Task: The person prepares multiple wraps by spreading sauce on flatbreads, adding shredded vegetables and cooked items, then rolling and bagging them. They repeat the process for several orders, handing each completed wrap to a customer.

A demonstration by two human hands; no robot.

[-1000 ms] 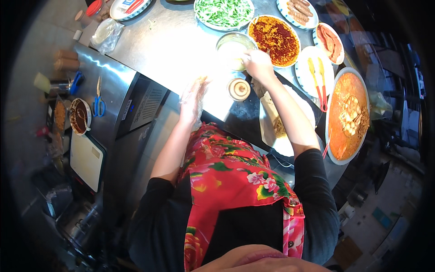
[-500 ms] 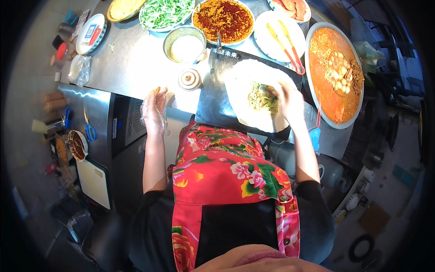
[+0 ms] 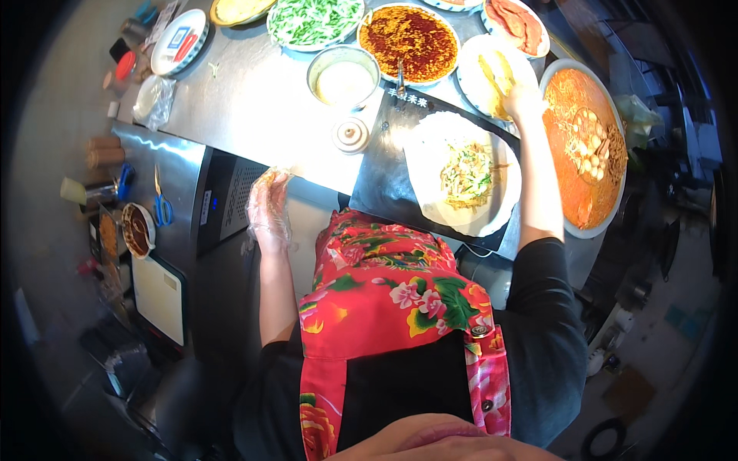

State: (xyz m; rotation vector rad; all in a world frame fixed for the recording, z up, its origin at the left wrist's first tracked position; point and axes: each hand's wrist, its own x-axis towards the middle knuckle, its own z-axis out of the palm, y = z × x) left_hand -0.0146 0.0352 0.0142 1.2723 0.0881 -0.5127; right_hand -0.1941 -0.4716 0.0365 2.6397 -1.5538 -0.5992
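Right hand (image 3: 526,101), nearer, apparently pinching the tongs (image 3: 503,69), which slant away leftward over the plate (image 3: 468,83); gloved left hand (image 3: 269,206) loosely spread.

Two hands (image 3: 269,206), one apron (image 3: 392,276), one pair each of tongs (image 3: 503,69) and scissors (image 3: 160,198)

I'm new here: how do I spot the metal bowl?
On the steel counter, look left of the black panel. The metal bowl stands beyond the small round container. Green shreds and red flakes fill its neighbours; its own contents are pale.
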